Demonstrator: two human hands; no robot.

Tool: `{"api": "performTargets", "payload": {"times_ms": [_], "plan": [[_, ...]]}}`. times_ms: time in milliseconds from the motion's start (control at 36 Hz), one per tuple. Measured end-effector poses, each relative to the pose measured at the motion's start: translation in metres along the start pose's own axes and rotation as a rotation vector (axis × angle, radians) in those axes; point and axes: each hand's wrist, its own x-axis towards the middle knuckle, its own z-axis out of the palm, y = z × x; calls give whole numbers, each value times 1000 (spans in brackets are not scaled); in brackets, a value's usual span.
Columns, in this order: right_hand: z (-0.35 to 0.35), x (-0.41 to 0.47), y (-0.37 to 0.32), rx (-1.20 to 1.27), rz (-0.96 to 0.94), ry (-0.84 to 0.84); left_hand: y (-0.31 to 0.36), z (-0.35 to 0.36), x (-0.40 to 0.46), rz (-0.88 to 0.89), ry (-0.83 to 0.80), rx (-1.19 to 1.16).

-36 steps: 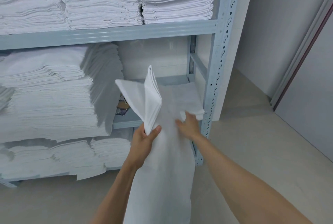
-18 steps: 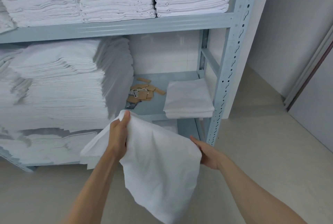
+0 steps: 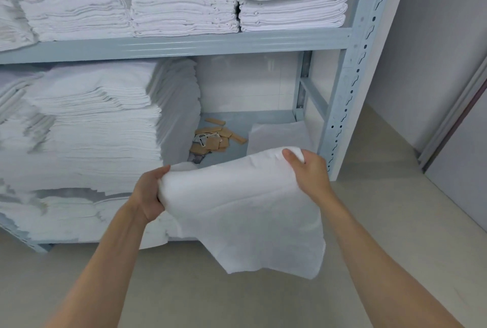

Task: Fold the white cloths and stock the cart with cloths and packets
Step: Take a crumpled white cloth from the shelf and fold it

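Our left hand (image 3: 147, 195) fingers (image 3: 162, 172) curl round the left end of the white cloth (image 3: 245, 206); our right hand (image 3: 311, 172) pinches its right end. The folded top edge runs left to right across mid-frame, the rest hanging down. The folded cloth (image 3: 278, 135) on the shelf (image 3: 234, 122) lies just beyond, nearer our right hand.

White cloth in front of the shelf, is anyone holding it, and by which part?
Yes. The left hand and right hand grip the white cloth at opposite ends of its upper folded edge.
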Motion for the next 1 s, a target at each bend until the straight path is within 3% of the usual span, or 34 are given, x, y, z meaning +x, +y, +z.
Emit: {"api": "performTargets", "payload": {"times_ms": [111,167,250,333,444,556,694,861,1000], "plan": [[-6,1,0,-133,-39,79,-6,3,5,-27,16,-130],[-11,-3,-1,39,-26,127,-6,4,5,-7,-26,-178],[-19,-8,1,506,184,146,-10,10,1,15,-223,-175],[-26,-15,12,741,402,15,-17,16,-5,120,-343,-68],[-31,-21,15,861,424,-136,-25,14,-7,234,-481,121],[-38,-17,15,1076,453,-285,-33,10,-4,250,-411,143],[-39,-30,24,844,705,-538,-30,20,-2,288,-362,83],[-23,-34,29,801,582,-398,1,18,5,189,-262,198],[-20,-20,21,551,490,-334,18,6,18,-23,-211,280]]}}
